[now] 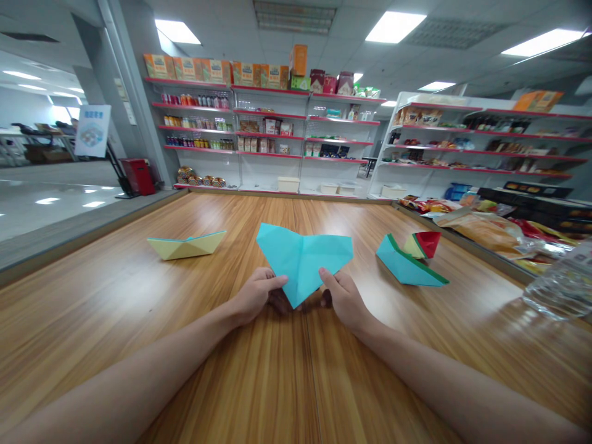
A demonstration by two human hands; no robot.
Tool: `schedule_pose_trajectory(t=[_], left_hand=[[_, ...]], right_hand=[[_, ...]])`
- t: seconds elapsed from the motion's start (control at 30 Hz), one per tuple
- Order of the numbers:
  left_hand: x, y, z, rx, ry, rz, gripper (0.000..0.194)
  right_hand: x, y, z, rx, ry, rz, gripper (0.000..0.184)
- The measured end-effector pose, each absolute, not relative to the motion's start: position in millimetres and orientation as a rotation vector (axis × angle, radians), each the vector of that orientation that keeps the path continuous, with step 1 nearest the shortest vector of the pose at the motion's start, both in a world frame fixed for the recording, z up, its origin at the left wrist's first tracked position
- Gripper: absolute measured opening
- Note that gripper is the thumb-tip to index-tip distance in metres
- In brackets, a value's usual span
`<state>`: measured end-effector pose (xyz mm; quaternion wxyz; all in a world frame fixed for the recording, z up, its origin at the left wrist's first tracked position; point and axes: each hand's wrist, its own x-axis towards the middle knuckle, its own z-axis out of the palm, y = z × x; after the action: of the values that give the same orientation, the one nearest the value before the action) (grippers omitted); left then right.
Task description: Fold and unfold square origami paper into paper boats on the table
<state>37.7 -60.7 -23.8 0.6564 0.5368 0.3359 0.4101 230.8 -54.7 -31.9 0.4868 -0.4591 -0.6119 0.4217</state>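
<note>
A light-blue sheet of folded paper is held up above the wooden table, its point downward and two wide flaps spreading upward from a centre crease. My left hand grips its lower left edge, thumb on the near face and fingers behind. On the lower right edge, my right hand pinches it the same way. To the left sits a yellow paper boat with a blue rim. A blue paper boat with a green edge lies to the right, beside a smaller red and yellow folded paper piece.
A clear plastic bottle lies at the right edge. Behind it are packaged snacks and black boxes. Stocked shelves stand beyond the table's far edge. A red bin is on the floor at left.
</note>
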Motion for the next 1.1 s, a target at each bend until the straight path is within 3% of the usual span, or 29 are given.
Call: schedule_pose_trajectory(t=[0.27,0.47,0.8,1.1], left_hand=[[37.5,-57.2,-33.5,1.289,0.754,1.052,0.041],[31.8,-57.9,-25.4,1.407,0.765,0.998,0.034],[29.1,-67.3,-4.2,1.426,0.643,0.826,0.039],[14.6,-55.6,-23.6,1.360,0.445,0.495,0.040]], right_hand=[[232.0,-57.4,-30.6,-1.042,-1.619,0.957,0.041],[238.4,-60.2,-23.5,-0.909,-1.744,0.866,0.015],[241.8,-51.1,-28.6,-0.734,-1.739,1.059,0.017],[247.5,-41.3,-37.0,-0.633,-1.757,1.147,0.018]])
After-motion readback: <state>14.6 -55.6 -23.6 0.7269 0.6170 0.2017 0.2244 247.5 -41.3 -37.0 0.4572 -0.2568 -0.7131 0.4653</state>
